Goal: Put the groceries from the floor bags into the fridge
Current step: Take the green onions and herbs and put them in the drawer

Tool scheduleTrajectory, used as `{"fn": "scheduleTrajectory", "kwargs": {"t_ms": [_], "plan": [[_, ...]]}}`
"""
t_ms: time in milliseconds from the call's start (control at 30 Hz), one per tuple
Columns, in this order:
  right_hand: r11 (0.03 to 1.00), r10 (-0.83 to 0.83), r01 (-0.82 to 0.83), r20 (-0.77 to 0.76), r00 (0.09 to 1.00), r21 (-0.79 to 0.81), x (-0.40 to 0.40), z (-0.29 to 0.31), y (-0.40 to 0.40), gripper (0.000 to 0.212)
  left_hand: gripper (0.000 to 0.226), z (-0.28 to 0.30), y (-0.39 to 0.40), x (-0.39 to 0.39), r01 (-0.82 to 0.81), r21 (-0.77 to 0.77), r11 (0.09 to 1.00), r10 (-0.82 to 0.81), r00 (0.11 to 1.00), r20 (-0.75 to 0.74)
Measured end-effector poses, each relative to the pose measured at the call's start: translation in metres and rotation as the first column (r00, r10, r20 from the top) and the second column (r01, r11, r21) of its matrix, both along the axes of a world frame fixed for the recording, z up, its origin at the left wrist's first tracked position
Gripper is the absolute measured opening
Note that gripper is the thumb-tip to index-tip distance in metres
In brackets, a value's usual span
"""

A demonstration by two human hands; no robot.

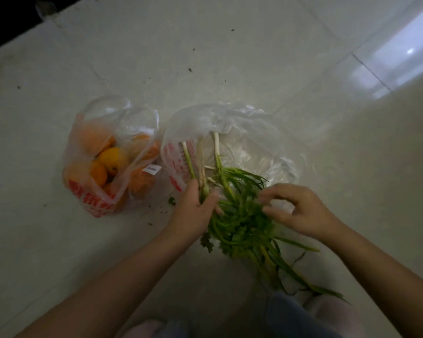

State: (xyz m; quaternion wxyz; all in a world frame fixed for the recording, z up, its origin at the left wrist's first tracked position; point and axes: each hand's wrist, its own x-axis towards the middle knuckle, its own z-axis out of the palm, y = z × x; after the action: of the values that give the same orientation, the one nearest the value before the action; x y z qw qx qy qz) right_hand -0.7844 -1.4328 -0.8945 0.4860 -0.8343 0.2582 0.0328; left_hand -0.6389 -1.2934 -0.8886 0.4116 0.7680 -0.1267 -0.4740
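Centrally, my left hand [195, 211] grips the greens [239, 220] near their stalks, long axis running toward lower right, while my right hand [300, 211] hovers loosely curled, holding nothing.

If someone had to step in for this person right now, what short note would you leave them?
Left hand: grips the stalk end of a bunch of green onions and leafy herbs, held over the open clear bag.
Right hand: fingers curled at the leafy side of the bunch; I cannot tell whether it pinches anything.
Bag of oranges: on the tiled floor, left of the clear bag, still full.
Done: greens mostly out of their bag.
Left: carry the greens to the fridge, which is not in view, then the oranges.
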Motion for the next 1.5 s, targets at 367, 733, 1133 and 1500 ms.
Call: {"fn": "scheduleTrajectory", "kwargs": {"t_ms": [367, 733, 1133, 1500], "plan": [[0.997, 0.040, -0.064, -0.459, 0.888, -0.036, 0.083, -0.048, 0.013, 0.042, 0.014, 0.021, 0.037, 0.050, 0.019, 0.131, 0.991, -0.091, 0.816, 0.572], [0.986, -0.075, -0.005, -0.475, 0.877, -0.165, 0.108, -0.067, 0.061, 0.053, 0.036, 0.025, 0.035, 0.069, 0.051, 0.310, 0.949, -0.246, 0.733, 0.635], [0.963, -0.180, 0.037, -0.530, 0.829, -0.268, 0.127, -0.064, 0.076, 0.059, 0.042, 0.003, 0.006, 0.088, 0.113, 0.369, 0.922, -0.343, 0.679, 0.649], [0.925, -0.364, 0.380, -0.254, 0.896, 0.018, 0.100, -0.020, 0.051, 0.059, 0.035, 0.003, -0.017, 0.085, 0.050, 0.132, 0.990, -0.100, 0.907, 0.408]]}}
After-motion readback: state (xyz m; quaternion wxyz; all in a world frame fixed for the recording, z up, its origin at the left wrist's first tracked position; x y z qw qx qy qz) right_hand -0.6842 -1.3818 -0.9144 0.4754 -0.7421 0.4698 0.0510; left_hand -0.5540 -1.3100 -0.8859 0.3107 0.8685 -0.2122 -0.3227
